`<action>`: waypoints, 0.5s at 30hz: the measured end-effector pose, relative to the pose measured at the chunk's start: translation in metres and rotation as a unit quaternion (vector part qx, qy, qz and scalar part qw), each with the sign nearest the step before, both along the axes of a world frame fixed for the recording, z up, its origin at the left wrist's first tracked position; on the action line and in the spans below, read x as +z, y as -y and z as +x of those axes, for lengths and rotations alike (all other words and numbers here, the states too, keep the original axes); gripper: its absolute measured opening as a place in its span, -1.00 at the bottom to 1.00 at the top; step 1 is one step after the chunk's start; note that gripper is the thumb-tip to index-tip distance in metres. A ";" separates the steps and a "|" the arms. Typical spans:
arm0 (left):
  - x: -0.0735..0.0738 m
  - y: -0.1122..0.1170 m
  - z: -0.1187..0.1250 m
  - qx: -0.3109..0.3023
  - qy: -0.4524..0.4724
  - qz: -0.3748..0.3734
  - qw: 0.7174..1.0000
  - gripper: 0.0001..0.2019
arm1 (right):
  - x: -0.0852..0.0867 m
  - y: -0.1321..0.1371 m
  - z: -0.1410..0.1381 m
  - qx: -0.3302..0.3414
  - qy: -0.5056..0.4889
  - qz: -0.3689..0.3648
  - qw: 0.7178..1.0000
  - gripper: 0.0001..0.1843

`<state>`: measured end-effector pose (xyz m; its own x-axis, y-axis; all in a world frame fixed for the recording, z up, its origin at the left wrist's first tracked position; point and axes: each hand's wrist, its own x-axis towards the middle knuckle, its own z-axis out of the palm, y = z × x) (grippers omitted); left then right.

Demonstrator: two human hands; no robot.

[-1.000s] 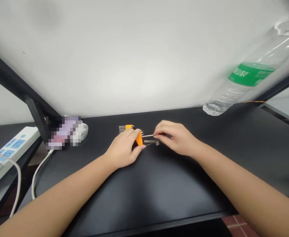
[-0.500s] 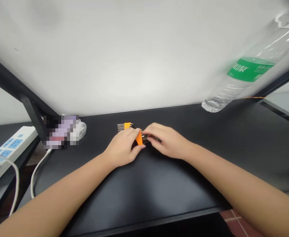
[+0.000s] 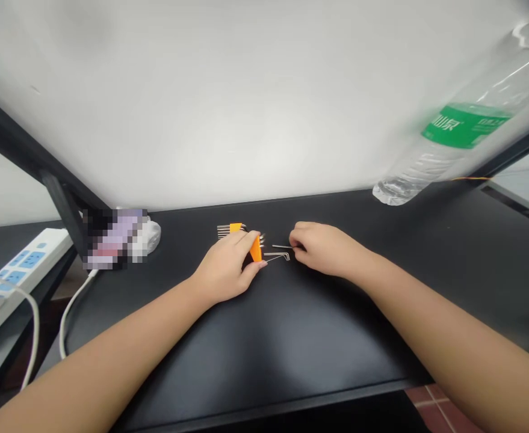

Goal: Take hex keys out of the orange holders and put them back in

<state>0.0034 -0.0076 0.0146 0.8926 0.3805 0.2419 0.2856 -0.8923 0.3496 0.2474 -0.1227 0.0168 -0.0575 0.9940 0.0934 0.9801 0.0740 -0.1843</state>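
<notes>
My left hand point(image 3: 228, 264) is closed around an orange hex key holder point(image 3: 257, 249), thumb at its near end and fingers over its top. Metal hex keys point(image 3: 277, 255) stick out from the holder's right side, with bent ends visible. Beyond the fingers, another orange part point(image 3: 236, 228) shows with a row of metal keys point(image 3: 223, 230) pointing left; my hand hides whether the two orange parts join. To the right, my right hand point(image 3: 321, 246) pinches a thin metal hex key point(image 3: 282, 246), its straight end pointing left, apart from the holder.
A large clear bottle with a green label point(image 3: 467, 126) stands at the back right by the wall. On the left are a pixelated item point(image 3: 115, 234), a crumpled white plastic bag point(image 3: 152, 236), a power strip point(image 3: 20, 270) and a white cable point(image 3: 68, 313). Black frame bars flank the black tabletop point(image 3: 264, 361).
My right hand has moved right, away from the holder, with a hex key now out between its fingers. My left hand keeps its grip almost in place.
</notes>
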 end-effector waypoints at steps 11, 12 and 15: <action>-0.002 -0.001 -0.002 0.012 0.003 -0.004 1.000 -0.57 | 0.013 -0.001 -0.006 0.015 -0.136 0.023 0.990 -0.89; -0.002 -0.001 -0.001 0.015 0.005 -0.004 1.000 -0.56 | 0.015 0.000 -0.008 0.042 -0.153 0.039 0.987 -0.90; -0.002 -0.001 -0.001 0.021 0.009 -0.006 1.000 -0.56 | 0.016 0.001 -0.011 0.082 -0.177 0.081 0.978 -0.91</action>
<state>0.0025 -0.0068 0.0126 0.8714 0.4206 0.2523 0.3167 -0.8753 0.3653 0.2362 -0.1238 0.0324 -0.1505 0.9447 0.2913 0.8300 0.2808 -0.4819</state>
